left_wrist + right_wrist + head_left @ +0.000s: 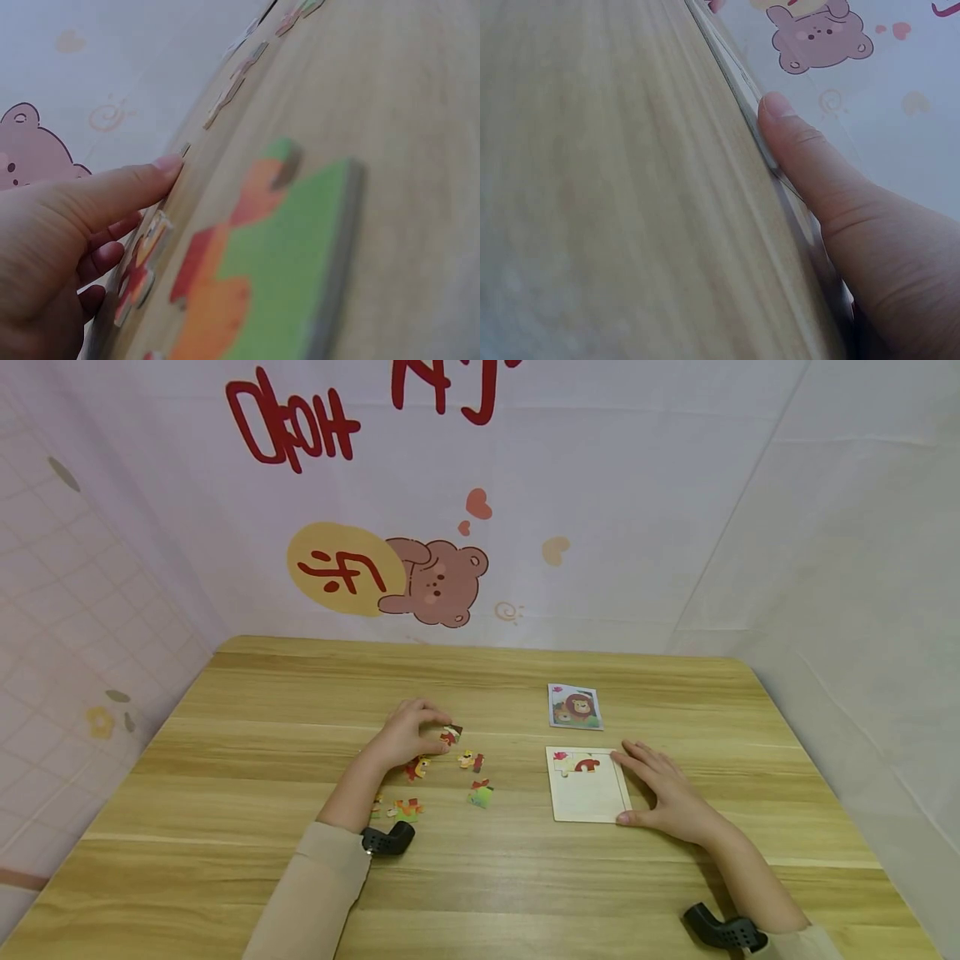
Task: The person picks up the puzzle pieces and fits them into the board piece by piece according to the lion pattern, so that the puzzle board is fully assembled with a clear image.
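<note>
My left hand (408,732) pinches a small puzzle piece (452,735) between thumb and fingertips, low over the table. Close around it lie several loose pieces, among them an orange-and-green piece (259,270) and a red-and-yellow piece (142,262). With spread, mostly straight fingers, my right hand (660,789) rests along the right edge of a pale square puzzle board (588,802). Its thumb (795,146) lies at the board's near corner. Inside the board's frame, a few joined pieces (577,763) sit along the top, one with a pink flower and one dark red.
Behind the board lies a picture card (575,707) with a lion on it. More loose pieces (481,793) lie between the left hand and the board. A printed cloth (600,527) hangs behind the wooden table (487,893).
</note>
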{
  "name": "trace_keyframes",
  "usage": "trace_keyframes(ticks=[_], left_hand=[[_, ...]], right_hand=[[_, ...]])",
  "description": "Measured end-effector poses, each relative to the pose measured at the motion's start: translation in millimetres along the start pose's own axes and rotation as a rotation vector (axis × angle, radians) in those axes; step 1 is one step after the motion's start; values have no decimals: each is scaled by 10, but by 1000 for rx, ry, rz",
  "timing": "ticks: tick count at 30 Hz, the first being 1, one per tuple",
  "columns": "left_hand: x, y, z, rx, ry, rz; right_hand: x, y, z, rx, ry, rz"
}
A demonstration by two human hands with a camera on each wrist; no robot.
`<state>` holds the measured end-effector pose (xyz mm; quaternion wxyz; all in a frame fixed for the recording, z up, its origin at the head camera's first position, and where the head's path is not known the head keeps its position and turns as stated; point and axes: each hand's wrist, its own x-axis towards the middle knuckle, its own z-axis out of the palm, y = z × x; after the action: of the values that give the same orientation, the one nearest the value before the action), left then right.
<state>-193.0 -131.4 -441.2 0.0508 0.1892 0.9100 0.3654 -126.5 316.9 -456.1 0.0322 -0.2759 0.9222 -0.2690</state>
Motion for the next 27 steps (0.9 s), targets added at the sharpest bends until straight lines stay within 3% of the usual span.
trace_keyframes(ticks=[17, 22, 27], left_hand=[[44, -4, 58, -23, 46, -18], [52, 58, 45, -77, 83, -8], [75, 155, 54, -72, 123, 26]], right_hand=[[-5, 35, 12, 6, -1, 2], [-3, 37, 6, 3, -6, 7], [0, 34, 5, 9, 5, -7]])
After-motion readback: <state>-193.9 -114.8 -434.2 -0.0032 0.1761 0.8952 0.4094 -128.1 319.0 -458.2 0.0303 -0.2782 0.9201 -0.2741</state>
